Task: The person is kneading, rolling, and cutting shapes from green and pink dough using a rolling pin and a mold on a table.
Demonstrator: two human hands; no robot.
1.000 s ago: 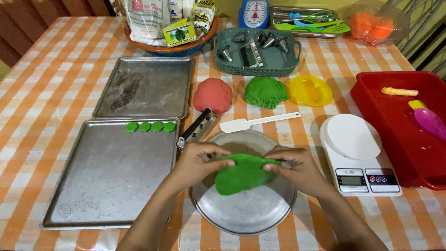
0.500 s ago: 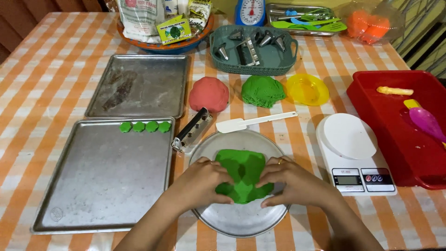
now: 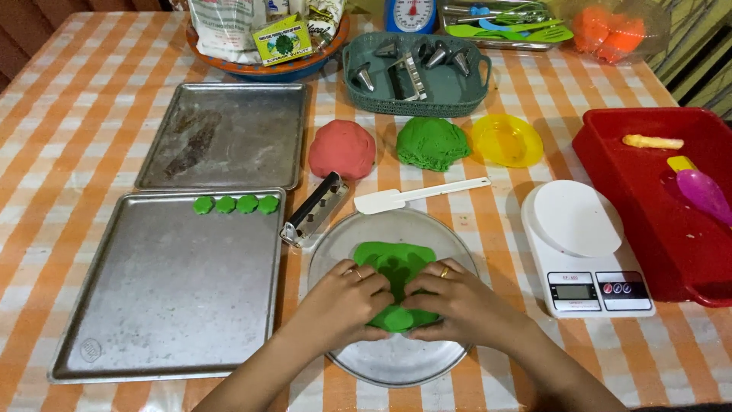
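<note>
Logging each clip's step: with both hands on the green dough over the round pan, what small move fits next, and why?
Probably press and fold the near edge. Left hand and right hand pinch the green dough at its near end, and the sheet lies uneven on the round pan, not gathered into a lump.

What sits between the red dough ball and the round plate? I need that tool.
In the head view, a white spatula lies between the red dough ball and the round plate.

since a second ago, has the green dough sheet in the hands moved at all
Yes. The green dough sheet, earlier held up flat between both hands, now lies down on the round metal plate, with the left hand and right hand folding its near edge.
</note>
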